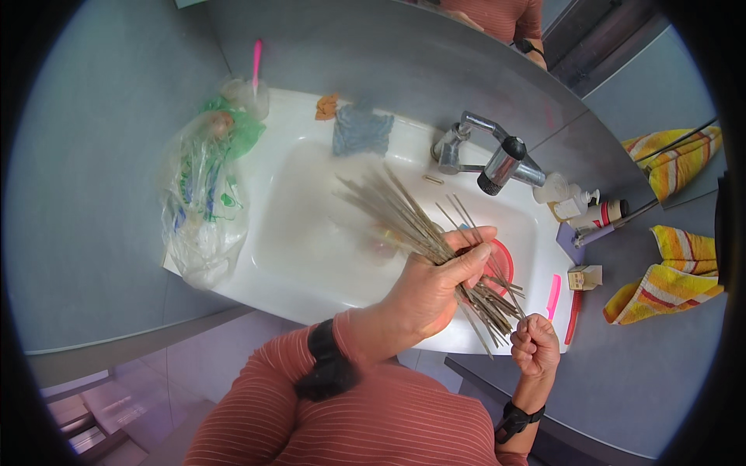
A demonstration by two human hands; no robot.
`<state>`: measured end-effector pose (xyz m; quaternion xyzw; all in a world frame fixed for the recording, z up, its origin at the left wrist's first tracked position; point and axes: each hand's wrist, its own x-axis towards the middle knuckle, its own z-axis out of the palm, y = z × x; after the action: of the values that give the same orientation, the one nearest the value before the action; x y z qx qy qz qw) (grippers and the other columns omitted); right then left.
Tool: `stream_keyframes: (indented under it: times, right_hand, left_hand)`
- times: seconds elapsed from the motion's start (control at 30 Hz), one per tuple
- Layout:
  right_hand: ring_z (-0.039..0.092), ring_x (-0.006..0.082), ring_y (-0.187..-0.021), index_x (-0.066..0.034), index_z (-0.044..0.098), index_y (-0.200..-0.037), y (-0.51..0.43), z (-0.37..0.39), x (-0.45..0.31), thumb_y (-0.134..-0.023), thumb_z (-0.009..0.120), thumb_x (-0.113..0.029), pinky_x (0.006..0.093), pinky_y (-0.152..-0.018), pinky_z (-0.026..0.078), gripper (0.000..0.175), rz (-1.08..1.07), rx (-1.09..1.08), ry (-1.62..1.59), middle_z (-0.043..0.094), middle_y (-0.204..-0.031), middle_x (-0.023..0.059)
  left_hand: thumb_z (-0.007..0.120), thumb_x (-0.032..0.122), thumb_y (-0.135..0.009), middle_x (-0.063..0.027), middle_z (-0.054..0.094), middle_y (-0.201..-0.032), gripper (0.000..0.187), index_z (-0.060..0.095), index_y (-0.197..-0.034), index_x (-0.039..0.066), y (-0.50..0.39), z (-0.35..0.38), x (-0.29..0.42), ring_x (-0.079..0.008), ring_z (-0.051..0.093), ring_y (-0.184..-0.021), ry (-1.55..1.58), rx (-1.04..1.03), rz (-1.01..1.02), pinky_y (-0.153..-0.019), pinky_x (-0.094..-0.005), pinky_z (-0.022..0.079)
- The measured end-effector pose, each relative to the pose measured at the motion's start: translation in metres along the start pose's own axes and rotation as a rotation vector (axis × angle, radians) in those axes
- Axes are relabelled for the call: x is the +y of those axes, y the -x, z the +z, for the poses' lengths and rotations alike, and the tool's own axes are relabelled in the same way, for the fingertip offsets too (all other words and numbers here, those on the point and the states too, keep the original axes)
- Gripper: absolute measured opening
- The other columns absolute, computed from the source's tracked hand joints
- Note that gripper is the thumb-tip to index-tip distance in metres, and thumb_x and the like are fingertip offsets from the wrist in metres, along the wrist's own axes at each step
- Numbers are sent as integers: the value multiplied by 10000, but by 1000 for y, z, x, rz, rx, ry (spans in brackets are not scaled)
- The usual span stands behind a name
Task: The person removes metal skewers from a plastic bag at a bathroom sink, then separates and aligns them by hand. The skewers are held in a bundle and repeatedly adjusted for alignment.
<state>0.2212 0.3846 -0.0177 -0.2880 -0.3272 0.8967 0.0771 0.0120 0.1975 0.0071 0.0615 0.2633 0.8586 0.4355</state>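
My left hand [431,291] is closed round the middle of a bundle of thin brownish sticks [408,218], held over a white sink basin [291,204]. The bundle's far ends fan out to the upper left and look blurred. At the lower right, my right hand [535,343] pinches the ends of a few thin sticks that stand apart from the bundle and cross beside my left fingers. Behind my left hand, a red plastic basket [504,262] is partly hidden in the basin. Cloudy water seems to lie in the basin, with an unclear reddish object.
A chrome faucet [501,169] juts over the back rim, near a blue-grey cloth [362,131]. Plastic bags [207,204] lie on the left edge. Bottles [597,215], a small box [584,278], a pink comb [553,297] and a red comb [573,317] are at the right.
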Motion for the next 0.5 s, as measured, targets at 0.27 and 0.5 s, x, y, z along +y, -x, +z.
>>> stream_keyframes:
  times: [0.27,0.5]
  right_hand:
    - [354,73,-474,52,549,-797,-3,1,2,-914,505,-67,178,-353,276,173,71,-14,-24,527,-654,102]
    - [353,65,-460,10,512,-729,-11,7,7,-922,508,-93,172,-344,278,219,107,17,-8,507,-629,89]
  left_hand:
    - [492,86,-929,9,480,-792,250,542,-1138,-43,3,-2,5,-71,423,-718,5,-2,-34,-762,-240,388]
    - [568,71,-898,-8,495,-739,80,559,-920,-5,-1,-17,-1,-81,438,-671,52,-4,50,-704,-250,404]
